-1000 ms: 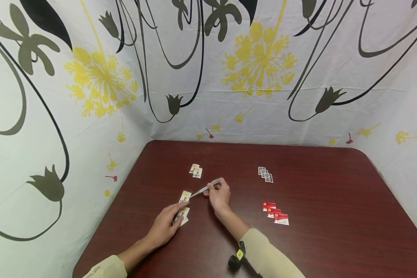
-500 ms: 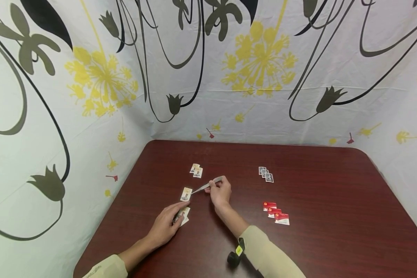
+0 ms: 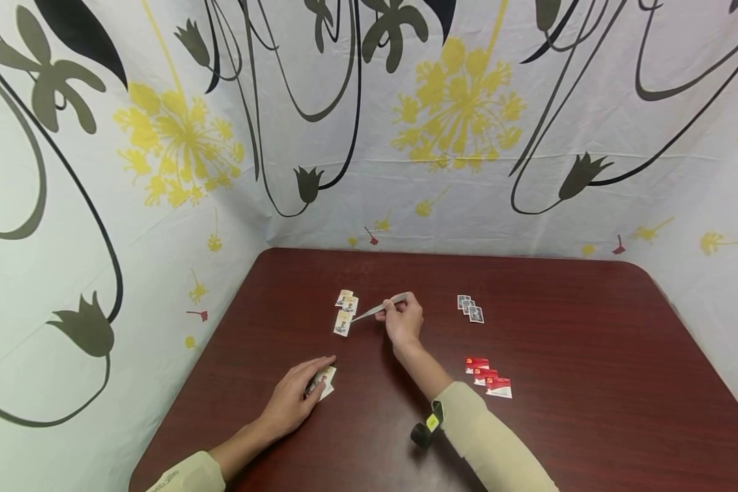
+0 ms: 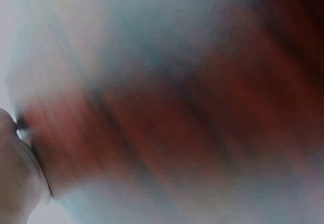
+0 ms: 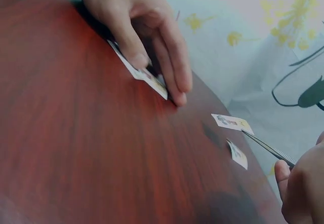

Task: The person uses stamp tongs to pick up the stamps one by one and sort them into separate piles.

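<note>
In the head view my right hand (image 3: 404,321) pinches a pair of tweezers (image 3: 375,311) between thumb and fingers. Their tips grip the edge of a pale stamp (image 3: 342,324), which in the right wrist view hangs tilted above the table. Two similar stamps (image 3: 350,304) lie overlapped just beyond it. My left hand (image 3: 292,398) rests over a few more pale stamps (image 3: 327,380), thumb and fingertips at their edges, partly covering them. The right wrist view shows the left-hand fingers (image 5: 174,57) nearly straight. The left wrist view is mostly a blur of table.
Several grey stamps (image 3: 470,309) overlap in a slanting row at the back right. Nearer on the right lies a row of red-and-white stamps (image 3: 488,378). A patterned cloth (image 3: 406,205) hangs along the far and left sides of the dark red table (image 3: 590,328).
My right hand has moved the stamp in the tweezers away from the left hand, up to the two stamps at the back left. The left hand has stayed put.
</note>
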`<move>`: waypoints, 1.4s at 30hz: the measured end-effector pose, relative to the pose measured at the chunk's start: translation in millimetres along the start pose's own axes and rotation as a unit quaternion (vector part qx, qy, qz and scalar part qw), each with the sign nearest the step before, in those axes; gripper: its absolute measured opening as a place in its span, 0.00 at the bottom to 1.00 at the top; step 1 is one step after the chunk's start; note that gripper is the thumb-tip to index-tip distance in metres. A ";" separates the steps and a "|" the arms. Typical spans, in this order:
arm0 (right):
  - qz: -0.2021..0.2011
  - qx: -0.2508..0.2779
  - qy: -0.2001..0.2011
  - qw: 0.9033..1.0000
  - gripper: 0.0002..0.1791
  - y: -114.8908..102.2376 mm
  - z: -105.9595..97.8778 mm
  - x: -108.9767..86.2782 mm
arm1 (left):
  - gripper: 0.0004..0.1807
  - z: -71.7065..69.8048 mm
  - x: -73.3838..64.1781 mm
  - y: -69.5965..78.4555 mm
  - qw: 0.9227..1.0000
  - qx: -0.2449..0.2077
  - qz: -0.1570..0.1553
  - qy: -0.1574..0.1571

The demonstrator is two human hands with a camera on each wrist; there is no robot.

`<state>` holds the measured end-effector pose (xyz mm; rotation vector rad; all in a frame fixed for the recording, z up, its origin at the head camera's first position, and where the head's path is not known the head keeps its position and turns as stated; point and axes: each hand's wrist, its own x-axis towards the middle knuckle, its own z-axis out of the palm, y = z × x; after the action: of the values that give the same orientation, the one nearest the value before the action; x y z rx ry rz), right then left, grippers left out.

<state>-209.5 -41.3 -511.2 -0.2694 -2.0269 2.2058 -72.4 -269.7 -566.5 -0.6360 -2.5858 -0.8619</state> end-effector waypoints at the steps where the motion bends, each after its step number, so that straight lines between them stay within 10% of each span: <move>1: -0.003 -0.001 0.001 1.000 0.05 -1.0 -0.7 2.7 | 0.28 -0.2 0.1 0.1 1.000 0.000 0.000 0.000; 42: -0.016 -0.100 -0.012 0.995 0.04 2.3 -6.1 48.2 | 0.28 -0.5 0.0 0.3 1.000 0.005 0.007 0.001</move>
<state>-255.1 -25.1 -515.9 -0.2314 -2.2501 1.9995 -72.1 -269.8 -565.9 -0.6496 -2.5796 -0.8444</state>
